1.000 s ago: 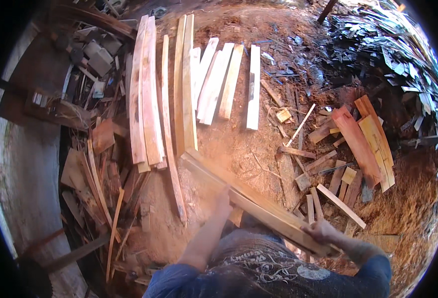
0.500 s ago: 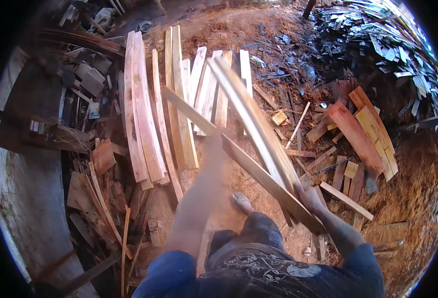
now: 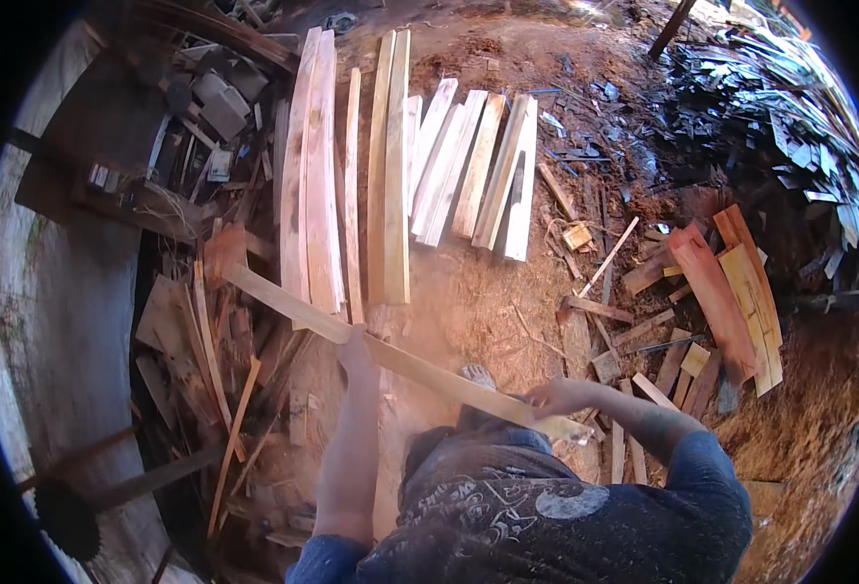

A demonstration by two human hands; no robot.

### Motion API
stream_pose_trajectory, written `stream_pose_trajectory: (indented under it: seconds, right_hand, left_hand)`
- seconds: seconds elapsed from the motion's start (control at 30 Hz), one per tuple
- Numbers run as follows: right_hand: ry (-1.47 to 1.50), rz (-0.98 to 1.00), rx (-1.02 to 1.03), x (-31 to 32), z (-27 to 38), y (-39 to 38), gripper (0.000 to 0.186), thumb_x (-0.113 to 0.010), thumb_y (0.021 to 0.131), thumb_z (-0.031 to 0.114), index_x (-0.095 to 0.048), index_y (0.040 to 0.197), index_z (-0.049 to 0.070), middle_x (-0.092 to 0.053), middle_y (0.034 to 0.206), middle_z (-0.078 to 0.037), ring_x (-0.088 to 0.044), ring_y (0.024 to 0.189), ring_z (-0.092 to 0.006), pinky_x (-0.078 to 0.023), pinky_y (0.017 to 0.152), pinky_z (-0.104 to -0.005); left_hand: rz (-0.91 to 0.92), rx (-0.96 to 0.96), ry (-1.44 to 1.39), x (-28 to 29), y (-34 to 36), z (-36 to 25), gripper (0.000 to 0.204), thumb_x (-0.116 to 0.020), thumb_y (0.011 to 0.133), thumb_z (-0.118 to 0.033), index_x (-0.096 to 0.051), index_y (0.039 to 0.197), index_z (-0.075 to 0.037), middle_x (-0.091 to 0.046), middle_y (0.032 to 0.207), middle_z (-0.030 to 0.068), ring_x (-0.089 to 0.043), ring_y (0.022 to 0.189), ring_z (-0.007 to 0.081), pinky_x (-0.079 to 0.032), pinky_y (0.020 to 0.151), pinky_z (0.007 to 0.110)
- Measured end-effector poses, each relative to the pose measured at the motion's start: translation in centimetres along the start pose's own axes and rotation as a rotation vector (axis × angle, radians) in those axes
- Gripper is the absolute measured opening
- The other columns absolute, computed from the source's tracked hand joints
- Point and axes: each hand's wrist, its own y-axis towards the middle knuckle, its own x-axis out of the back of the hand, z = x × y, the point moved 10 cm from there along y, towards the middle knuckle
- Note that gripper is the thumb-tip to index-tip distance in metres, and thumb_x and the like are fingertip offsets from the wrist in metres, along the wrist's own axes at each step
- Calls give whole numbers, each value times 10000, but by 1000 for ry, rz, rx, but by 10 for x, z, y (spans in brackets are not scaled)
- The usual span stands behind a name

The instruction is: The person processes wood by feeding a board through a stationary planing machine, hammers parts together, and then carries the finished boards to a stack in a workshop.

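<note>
Head view, looking down. Left hand point(image 3: 356, 343): forearm bare, rising almost straight from the lower edge to mid-frame, hand raised ahead of the torso with fingers closed in a grip. Right hand point(image 3: 558, 396): arm bent at the elbow, dark blue sleeve covering the upper arm, bare forearm angled inward to the left, fingers curled downward in a grip, near the chest.
</note>
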Motion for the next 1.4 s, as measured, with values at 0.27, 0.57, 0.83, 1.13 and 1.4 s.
stream_pose_trajectory:
  seconds: [0.27,0.57,0.83,1.13,1.4]
  right_hand:
    - [-467,-649,-212,-3,-94,-10,452,-712,737,282,-572,1092,39,-680,880,-268,-673,893,-466,-536,785,-547]
    - [-470,-866,-198,21,-174,22,433,-730,704,390,-659,843,-14,-692,862,-280,-683,875,-463,-540,810,-527]
    - [-349,-902,123,74,-89,111,407,-741,740,361,-616,812,-19,-653,754,-229,-644,707,-397,-505,666,-499]
    - [-404,-941,1119,127,496,216,469,-697,928,320,-609,1200,-52,-669,820,-150,-635,765,-250,-512,754,-350]
    - [226,784,1119,-231,485,8,197,-632,995,180,-702,1011,-4,-696,871,-61,-646,750,-140,-522,695,-261]
  left_hand:
    - [198,102,-8,-10,14,71,161,-706,891,-118,-638,1029,-70,-629,879,86,-646,755,242,-588,655,422]
    - [480,-349,1501,151,-3,80,429,-574,967,-383,-682,1185,-30,-697,1187,200,-662,1049,361,-509,930,452]
    - [-505,506,702,514,-186,146,409,-625,944,-400,-639,1250,-129,-693,1088,97,-662,918,244,-514,776,473]
    - [-592,318,482,448,-270,107,309,-670,925,-292,-671,1113,-47,-698,936,76,-668,777,188,-507,700,336]
    - [-537,70,521,448,-310,153,299,-668,931,-256,-692,1082,0,-721,908,97,-706,818,202,-528,650,322]
